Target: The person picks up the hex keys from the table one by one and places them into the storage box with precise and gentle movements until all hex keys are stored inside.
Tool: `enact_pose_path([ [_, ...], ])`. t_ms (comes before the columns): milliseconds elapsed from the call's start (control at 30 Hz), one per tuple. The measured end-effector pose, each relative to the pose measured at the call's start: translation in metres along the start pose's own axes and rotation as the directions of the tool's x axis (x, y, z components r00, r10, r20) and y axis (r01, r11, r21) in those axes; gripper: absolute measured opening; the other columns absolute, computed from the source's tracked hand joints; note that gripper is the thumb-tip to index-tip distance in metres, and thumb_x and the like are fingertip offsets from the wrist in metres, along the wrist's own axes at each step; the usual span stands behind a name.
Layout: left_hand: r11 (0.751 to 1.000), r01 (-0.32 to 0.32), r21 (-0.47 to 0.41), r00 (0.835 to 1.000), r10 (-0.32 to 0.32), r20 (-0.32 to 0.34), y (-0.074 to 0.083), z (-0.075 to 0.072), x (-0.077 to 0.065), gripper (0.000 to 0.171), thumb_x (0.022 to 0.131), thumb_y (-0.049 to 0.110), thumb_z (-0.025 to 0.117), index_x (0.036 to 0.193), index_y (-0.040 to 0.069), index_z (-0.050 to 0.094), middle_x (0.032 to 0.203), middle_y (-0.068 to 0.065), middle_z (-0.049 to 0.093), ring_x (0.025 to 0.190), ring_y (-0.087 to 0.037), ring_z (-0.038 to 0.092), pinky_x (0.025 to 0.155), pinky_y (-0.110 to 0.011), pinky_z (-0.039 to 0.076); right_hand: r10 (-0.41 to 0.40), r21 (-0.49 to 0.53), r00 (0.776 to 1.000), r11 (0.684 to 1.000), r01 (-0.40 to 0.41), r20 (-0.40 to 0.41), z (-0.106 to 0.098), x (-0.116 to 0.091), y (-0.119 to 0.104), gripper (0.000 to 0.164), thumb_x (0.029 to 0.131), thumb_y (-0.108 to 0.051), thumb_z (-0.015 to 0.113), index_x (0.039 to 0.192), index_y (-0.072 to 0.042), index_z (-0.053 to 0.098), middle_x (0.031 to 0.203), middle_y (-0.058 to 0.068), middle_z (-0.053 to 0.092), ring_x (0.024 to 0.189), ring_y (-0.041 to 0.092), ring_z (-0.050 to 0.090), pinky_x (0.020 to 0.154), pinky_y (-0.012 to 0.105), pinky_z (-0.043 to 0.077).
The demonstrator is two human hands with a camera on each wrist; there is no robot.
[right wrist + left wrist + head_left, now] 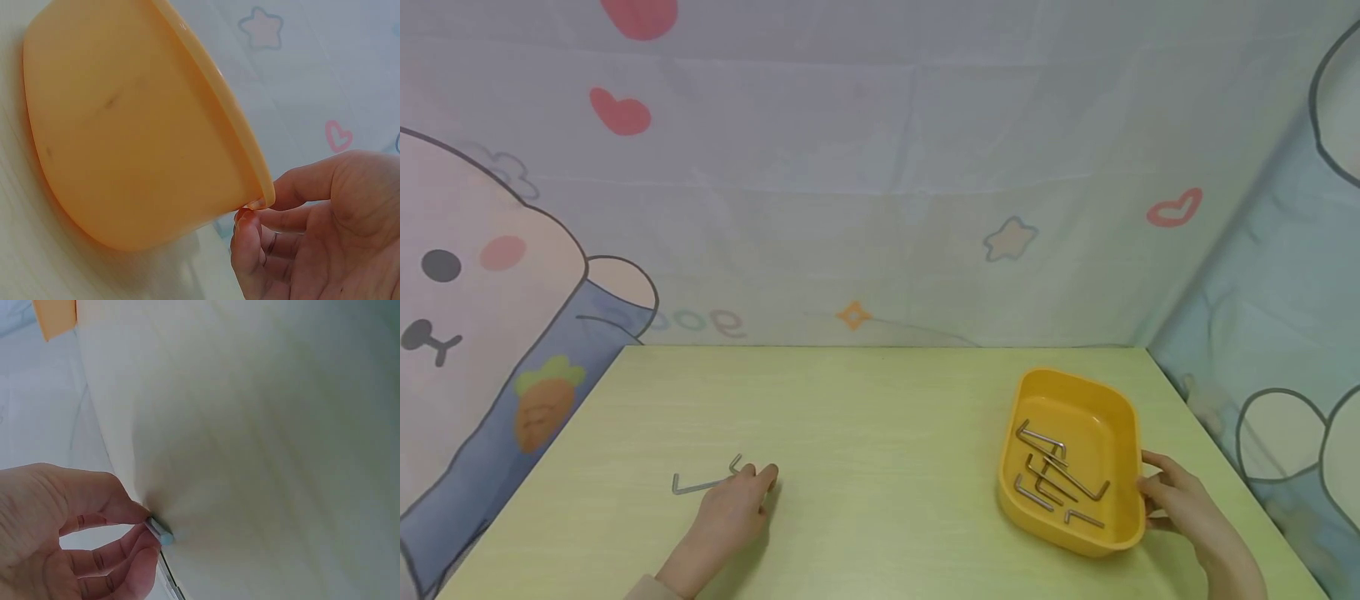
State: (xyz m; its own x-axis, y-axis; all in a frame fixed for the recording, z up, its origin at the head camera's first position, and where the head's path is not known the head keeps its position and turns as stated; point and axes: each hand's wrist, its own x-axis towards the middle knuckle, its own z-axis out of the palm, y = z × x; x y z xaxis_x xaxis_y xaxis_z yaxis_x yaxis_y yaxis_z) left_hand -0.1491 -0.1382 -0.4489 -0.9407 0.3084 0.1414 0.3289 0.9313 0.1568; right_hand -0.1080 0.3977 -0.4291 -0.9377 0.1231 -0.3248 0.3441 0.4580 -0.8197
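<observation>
My left hand (726,512) is low over the left of the table, and in the left wrist view its thumb and fingers pinch a silver hex key (161,532), with one end sticking out. Another L-shaped hex key (696,486) lies on the table just left of that hand. At the right, a yellow plastic basin (1071,542) holds several hex keys (1060,475) lying loosely across its floor. My right hand (1183,504) grips the basin's right rim (265,181) between thumb and fingers. Part of the pinched key is hidden behind my left fingers.
The pale wooden table (880,467) ends at the back against a printed cloth (880,208) with hearts and a star. More printed cloth hangs at both sides. A stretch of tabletop separates the left hand from the basin.
</observation>
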Motion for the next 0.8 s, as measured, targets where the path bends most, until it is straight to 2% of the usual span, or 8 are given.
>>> enact_pose_path([
  [267,1.000,-0.007,-0.008,1.000,0.007,-0.007,0.0006,-0.0013,-0.0015,0.031,0.064,-0.013,0.061,0.082,0.011,0.053,0.065,-0.002,0.047,0.053,-0.012,0.035,0.044,-0.021,0.026,0.002,0.003,1.000,1.000,-0.002,0.001,-0.0003,-0.0005,-0.0003,0.059,0.100,-0.017,0.038,0.147,0.010,0.013,0.084,-0.001,0.053,0.071,0.008,0.057,0.066,0.027,0.055],
  [800,0.999,0.030,-0.027,1.000,-0.030,0.006,0.0052,-0.0057,-0.0008,0.026,0.063,-0.008,0.059,0.081,0.010,0.055,0.068,0.000,0.045,0.055,-0.013,0.036,0.045,-0.023,0.027,-0.014,0.003,1.000,1.000,0.014,-0.014,0.0010,-0.0018,-0.0022,0.059,0.101,-0.015,0.039,0.146,0.011,0.013,0.083,-0.003,0.053,0.069,0.005,0.056,0.065,0.025,0.054],
])
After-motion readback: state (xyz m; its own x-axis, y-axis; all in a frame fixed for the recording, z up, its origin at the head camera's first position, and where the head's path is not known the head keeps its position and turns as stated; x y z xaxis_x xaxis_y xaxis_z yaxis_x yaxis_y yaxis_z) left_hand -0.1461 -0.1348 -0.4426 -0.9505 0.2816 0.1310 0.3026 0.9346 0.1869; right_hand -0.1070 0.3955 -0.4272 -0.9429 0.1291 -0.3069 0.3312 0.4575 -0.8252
